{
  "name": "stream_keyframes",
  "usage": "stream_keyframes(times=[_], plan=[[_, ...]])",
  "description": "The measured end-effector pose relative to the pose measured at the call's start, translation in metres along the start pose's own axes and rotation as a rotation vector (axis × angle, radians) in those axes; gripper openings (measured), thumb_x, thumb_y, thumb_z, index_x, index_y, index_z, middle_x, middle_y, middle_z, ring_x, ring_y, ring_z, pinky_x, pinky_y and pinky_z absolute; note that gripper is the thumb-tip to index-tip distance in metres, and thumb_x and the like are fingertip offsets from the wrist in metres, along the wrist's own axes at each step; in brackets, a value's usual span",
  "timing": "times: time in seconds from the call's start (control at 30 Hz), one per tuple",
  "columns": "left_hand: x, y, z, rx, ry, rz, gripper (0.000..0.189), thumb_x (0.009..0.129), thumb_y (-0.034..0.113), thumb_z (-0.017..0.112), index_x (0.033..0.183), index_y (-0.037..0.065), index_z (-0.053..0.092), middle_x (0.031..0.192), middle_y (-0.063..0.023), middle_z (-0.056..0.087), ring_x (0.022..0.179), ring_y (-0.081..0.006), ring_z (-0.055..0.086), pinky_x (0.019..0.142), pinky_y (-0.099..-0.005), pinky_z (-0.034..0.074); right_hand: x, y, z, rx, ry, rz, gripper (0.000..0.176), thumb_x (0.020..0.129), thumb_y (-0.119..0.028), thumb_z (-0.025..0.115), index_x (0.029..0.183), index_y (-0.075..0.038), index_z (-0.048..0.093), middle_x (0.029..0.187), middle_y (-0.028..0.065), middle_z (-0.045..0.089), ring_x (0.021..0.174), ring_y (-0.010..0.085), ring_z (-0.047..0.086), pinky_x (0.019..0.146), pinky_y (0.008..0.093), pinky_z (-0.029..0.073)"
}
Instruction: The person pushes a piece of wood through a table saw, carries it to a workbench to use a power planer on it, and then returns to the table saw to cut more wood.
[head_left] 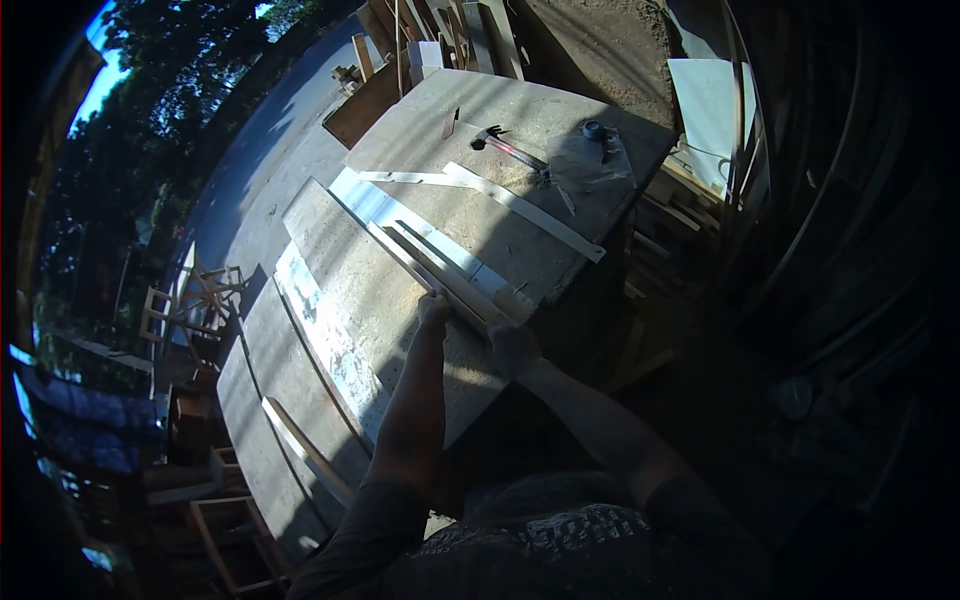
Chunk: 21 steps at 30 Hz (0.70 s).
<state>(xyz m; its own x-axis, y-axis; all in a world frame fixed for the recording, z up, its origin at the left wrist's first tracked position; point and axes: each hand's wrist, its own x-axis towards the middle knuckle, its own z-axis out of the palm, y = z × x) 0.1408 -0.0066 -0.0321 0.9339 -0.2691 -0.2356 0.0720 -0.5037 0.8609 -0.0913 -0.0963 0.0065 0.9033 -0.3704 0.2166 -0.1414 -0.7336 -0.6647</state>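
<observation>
A long wooden strip (412,262) lies lengthwise on the work table (345,250), beside a pale straight rail (425,235). My left hand (435,308) is closed at the strip's near left edge. At the near end of the strip my right hand (512,347) is closed round it, in shadow, so its fingertips are hard to make out. A second narrow piece of wood lies along the rail, close to the held strip.
A hammer (510,150), thin pale slats (525,212) and a clear plastic bag (590,165) lie on the table's far part. Another wooden strip (300,445) rests on the panel at left. Wooden frames (235,540) stand low left; boards lean at the back.
</observation>
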Motion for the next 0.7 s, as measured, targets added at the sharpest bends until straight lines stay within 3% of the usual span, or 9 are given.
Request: stream_keyframes(times=[0.2,0.33,0.4,0.5,0.57,0.67,0.7], plan=[[0.048,-0.015,-0.029,0.227,0.092,-0.005,0.032,0.097,0.030,0.053,0.096,0.002,0.069,0.071,-0.0086,0.064,0.055,-0.0175,0.058,0.050,-0.0315,0.045,0.035,-0.016,0.028,0.008,-0.051,0.109,0.017,0.089,-0.012,0.046,0.097,-0.005,0.060,0.097,0.0199,0.063,0.085,0.0374,0.066,0.074,0.0465,0.055],[0.042,-0.011,-0.027,0.243,0.063,0.035,0.033,0.096,0.030,0.053,0.092,0.000,0.067,0.069,-0.0098,0.063,0.055,-0.0177,0.057,0.051,-0.0334,0.045,0.038,-0.015,0.032,0.017,-0.035,0.096,0.021,0.089,-0.011,0.046,0.102,-0.005,0.061,0.087,0.0180,0.066,0.079,0.0370,0.067,0.070,0.0467,0.055],[0.003,0.026,-0.023,0.252,0.045,-0.122,0.041,0.092,0.038,0.054,0.095,0.000,0.068,0.083,-0.0180,0.069,0.077,-0.0322,0.066,0.073,-0.0414,0.051,0.029,-0.016,0.024,-0.016,-0.043,0.076,0.022,0.089,-0.011,0.046,0.104,-0.005,0.061,0.083,0.0175,0.067,0.077,0.0368,0.067,0.069,0.0474,0.055],[0.009,-0.011,-0.008,0.248,0.167,-0.022,0.042,0.087,0.040,0.060,0.100,0.000,0.066,0.096,-0.0214,0.067,0.088,-0.0334,0.065,0.081,-0.0417,0.050,0.012,-0.017,0.007,-0.027,-0.021,-0.038,0.018,0.087,-0.011,0.048,0.101,-0.003,0.057,0.086,0.0208,0.066,0.076,0.0376,0.067,0.069,0.0465,0.055],[-0.033,0.007,-0.001,0.266,0.130,0.006,0.043,0.084,0.038,0.063,0.104,-0.001,0.064,0.102,-0.0233,0.065,0.094,-0.0341,0.064,0.086,-0.0415,0.049,0.000,-0.021,-0.007,-0.059,-0.160,0.019,0.020,0.086,-0.010,0.047,0.102,-0.004,0.058,0.088,0.0183,0.065,0.079,0.0380,0.067,0.069,0.0484,0.054],[-0.089,0.046,0.011,0.204,0.094,-0.020,0.044,0.079,0.028,0.066,0.109,-0.004,0.059,0.109,-0.0262,0.059,0.105,-0.0376,0.058,0.092,-0.0428,0.045,-0.019,-0.019,-0.008,0.029,-0.080,-0.035,0.022,0.088,-0.018,0.052,0.103,-0.004,0.059,0.086,0.0165,0.064,0.081,0.0382,0.066,0.068,0.0500,0.053],[-0.087,0.038,0.018,0.256,0.215,-0.008,0.043,0.079,0.027,0.064,0.108,-0.005,0.058,0.109,-0.0254,0.058,0.105,-0.0384,0.058,0.091,-0.0432,0.045,-0.021,-0.025,-0.023,0.020,-0.085,-0.046,0.022,0.088,-0.018,0.052,0.103,-0.004,0.059,0.086,0.0165,0.064,0.081,0.0382,0.066,0.068,0.0500,0.053]])
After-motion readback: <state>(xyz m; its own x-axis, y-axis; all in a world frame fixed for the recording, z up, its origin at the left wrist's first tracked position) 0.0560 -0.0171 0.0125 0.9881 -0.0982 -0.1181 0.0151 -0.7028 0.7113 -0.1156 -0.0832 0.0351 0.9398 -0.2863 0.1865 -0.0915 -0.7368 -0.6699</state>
